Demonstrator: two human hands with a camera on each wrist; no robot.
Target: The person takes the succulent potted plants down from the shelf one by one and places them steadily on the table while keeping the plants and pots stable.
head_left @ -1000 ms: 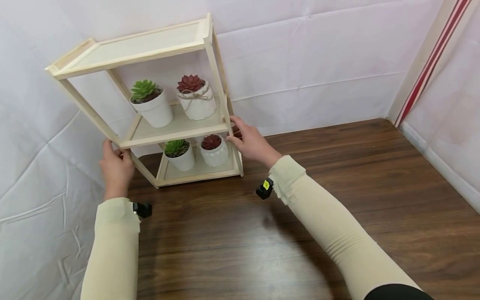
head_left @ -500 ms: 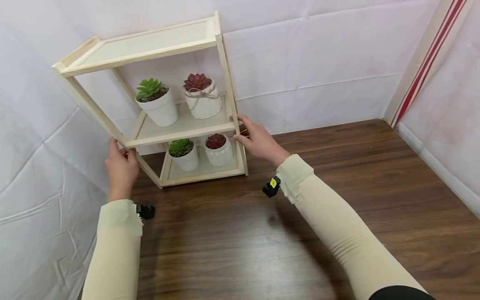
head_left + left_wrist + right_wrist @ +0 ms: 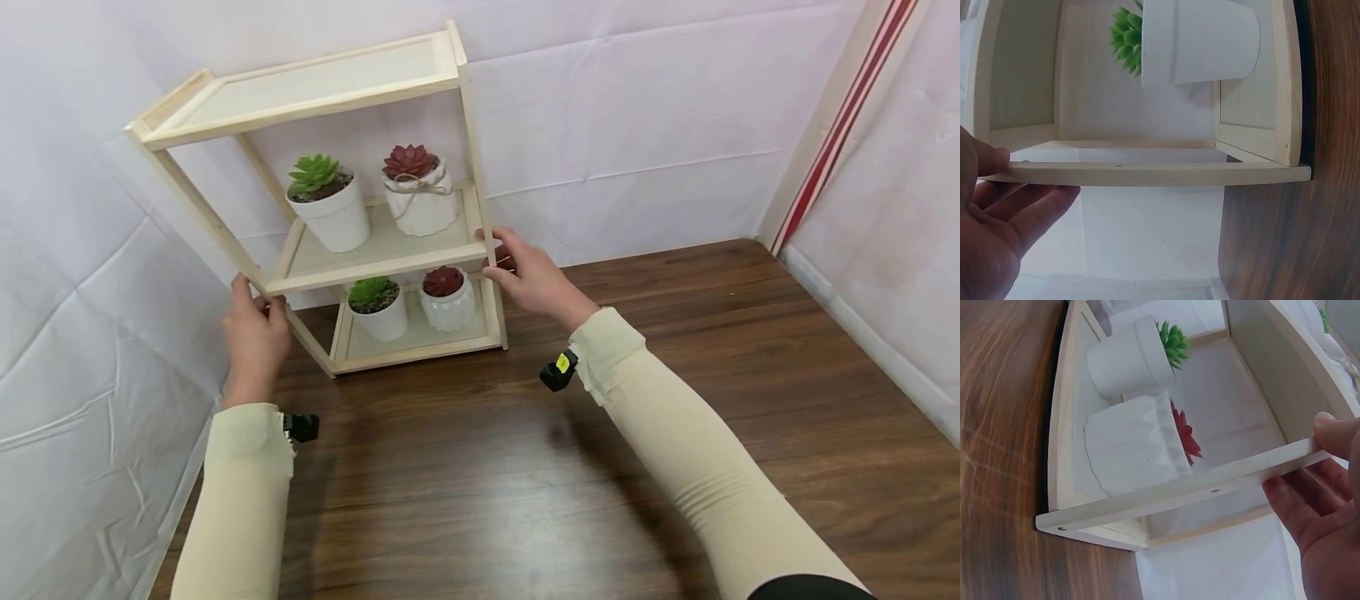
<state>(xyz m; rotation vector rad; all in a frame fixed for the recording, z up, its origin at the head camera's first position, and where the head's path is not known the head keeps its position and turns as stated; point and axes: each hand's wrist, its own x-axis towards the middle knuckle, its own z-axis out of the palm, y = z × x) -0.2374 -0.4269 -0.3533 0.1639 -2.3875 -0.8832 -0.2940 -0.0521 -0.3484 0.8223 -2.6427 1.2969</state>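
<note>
A pale wooden rack [image 3: 330, 81] with two shelves under its top panel stands at the back left of the table. My left hand [image 3: 257, 337] grips its left front post [image 3: 1166, 175], thumb on one side and fingers on the other. On the opposite side my right hand [image 3: 534, 279] pinches the right front post [image 3: 1235, 478] near the middle shelf. That shelf bears a green succulent in a white pot [image 3: 333, 221] and a red one in a twine-tied pot [image 3: 423, 204]. Below them stand another green potted succulent [image 3: 381, 312] and a red one in a ridged pot [image 3: 450, 304].
The brown wooden table [image 3: 465, 467] spreads out in front and to the right. White cloth walls [image 3: 637, 125] rise behind it and on both sides, the left one close to my left hand. A red-striped strip [image 3: 840, 125] runs up the right corner.
The rack, with the potted succulents on it, has shifted to the right along the table. Both hands have moved right with it, keeping hold of the posts. The view has turned slightly.
</note>
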